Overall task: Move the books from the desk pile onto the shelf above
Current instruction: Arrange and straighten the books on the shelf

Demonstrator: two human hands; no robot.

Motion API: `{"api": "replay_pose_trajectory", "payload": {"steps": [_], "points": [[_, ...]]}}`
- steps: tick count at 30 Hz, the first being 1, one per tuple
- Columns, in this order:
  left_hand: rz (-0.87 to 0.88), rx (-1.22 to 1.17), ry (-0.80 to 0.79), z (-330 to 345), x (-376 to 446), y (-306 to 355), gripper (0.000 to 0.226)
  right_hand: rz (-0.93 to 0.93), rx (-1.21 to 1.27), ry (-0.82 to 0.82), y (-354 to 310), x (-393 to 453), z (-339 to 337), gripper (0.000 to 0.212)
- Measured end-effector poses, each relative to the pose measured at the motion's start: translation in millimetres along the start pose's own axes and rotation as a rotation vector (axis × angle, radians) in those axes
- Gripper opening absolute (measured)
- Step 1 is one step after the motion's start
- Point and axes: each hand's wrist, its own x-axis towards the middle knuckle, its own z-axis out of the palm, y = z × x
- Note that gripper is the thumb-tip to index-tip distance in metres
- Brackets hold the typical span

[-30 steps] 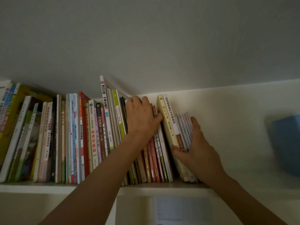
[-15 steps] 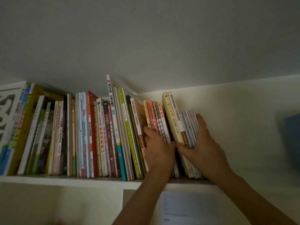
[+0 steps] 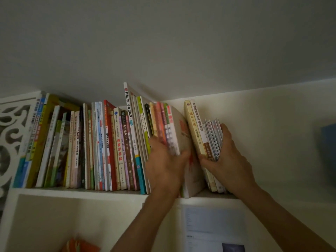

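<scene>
Forearms rose from the bottom edge, cut off below the elbow. The left hand (image 3: 166, 164) was curled around a blurred bunch of slim colourful books (image 3: 164, 124), thumb against a pale cover; its fingertips were hidden behind the spines. The right hand (image 3: 225, 157) gripped a cream book (image 3: 194, 128) together with a sheaf of thin booklets (image 3: 213, 137), fingers wrapped over the far side, thumb near the cream spine. Between the two bundles a wedge-shaped gap stood open, the left bunch leaning left, the cream book leaning right. All of these stood on the shelf (image 3: 91, 192), whose white front edge the left wrist crossed. Under it, a sheet of paper (image 3: 214, 226) hung with print too small to read, and an orange thing (image 3: 80, 245) was clipped by the frame. Further left, a long row of upright books (image 3: 101, 146) ran to a white fretwork panel (image 3: 11, 135). At far right a blue object (image 3: 328, 148) sat dim and cut off. Nothing of the worktop pile could be seen.
</scene>
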Motion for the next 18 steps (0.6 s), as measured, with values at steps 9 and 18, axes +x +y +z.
{"api": "replay_pose_trajectory", "payload": {"steps": [9, 18], "points": [[0.057, -0.099, 0.127, -72, -16, 5, 0.05, -0.001, -0.098, -0.063, -34, 2, 24, 0.098], [0.121, -0.089, 0.182, -83, -22, 17, 0.047, 0.114, 0.468, -0.408, 0, 13, -2, 0.093]]}}
